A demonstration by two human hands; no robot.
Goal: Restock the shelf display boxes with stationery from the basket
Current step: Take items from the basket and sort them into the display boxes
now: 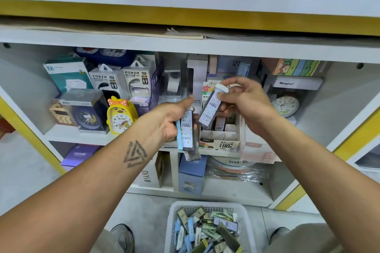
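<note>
Standing on the left part of the white shelf (86, 136) are a yellow duck-shaped alarm clock (121, 116) and two grey power bank boxes (121, 80). Next to them, the left hand (171, 118) is closed around a small bundle of slim pencil-lead cases (186, 131), one with a light blue edge, and the thumb points toward the shelf. Just to the right, the right hand (249, 101) pinches one white pencil-lead case with a white cap (212, 107) between the thumb and the fingers; the case is tilted and hangs above the white cardboard display box (221, 138). This box stands on the shelf and already has a few cases in its back compartments. Further right, a pale round clock (286, 104) stands on the shelf. Below, on the grey floor (144, 207), the white plastic basket (244, 222) holds many mixed lead cases in blue, green and white.
</note>
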